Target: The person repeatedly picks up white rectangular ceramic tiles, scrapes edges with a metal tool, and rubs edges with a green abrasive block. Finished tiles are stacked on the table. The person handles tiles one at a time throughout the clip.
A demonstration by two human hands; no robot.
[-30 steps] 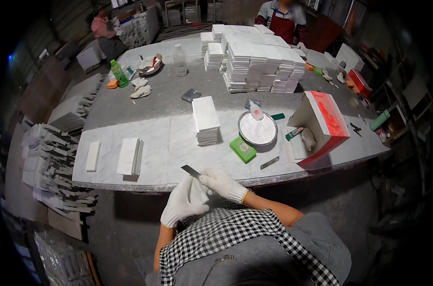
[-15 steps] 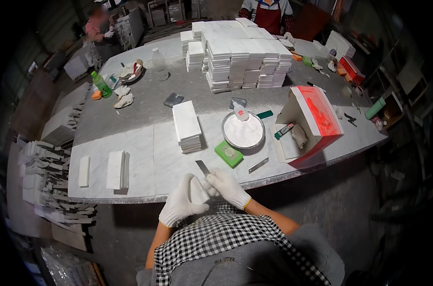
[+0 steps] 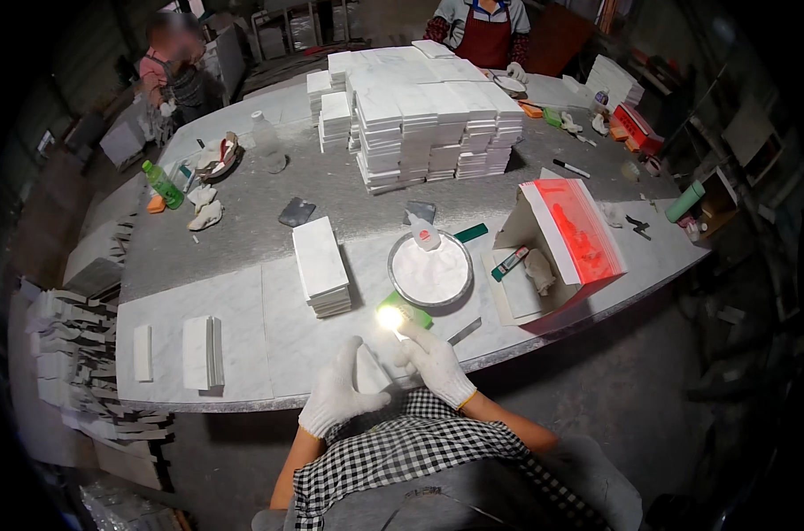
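Observation:
My left hand (image 3: 338, 396), in a white knit glove, is closed around a small white stone tile (image 3: 369, 372) at the table's near edge. My gloved right hand (image 3: 436, 361) grips a flat metal blade (image 3: 390, 319), which catches the light so strongly that its outline is lost in glare. The right fingers are close beside the tile; whether they touch it is unclear. Past the blade lies a green box (image 3: 414, 311), partly covered by hand and glare. Another metal blade (image 3: 465, 331) rests on the table to its right.
A bowl of white powder (image 3: 429, 270) holds a small bottle. Left of it stands a tile stack (image 3: 320, 265); farther left are upright tiles (image 3: 202, 354). An open carton (image 3: 572, 234) stands right. A large tile pile (image 3: 429, 115) rises behind. Two people are beyond the table.
The whole view has shifted, so the table's things sit lower and slightly left. The blade in my right hand has turned from dark to brightly glinting. Both hands still hold the same things.

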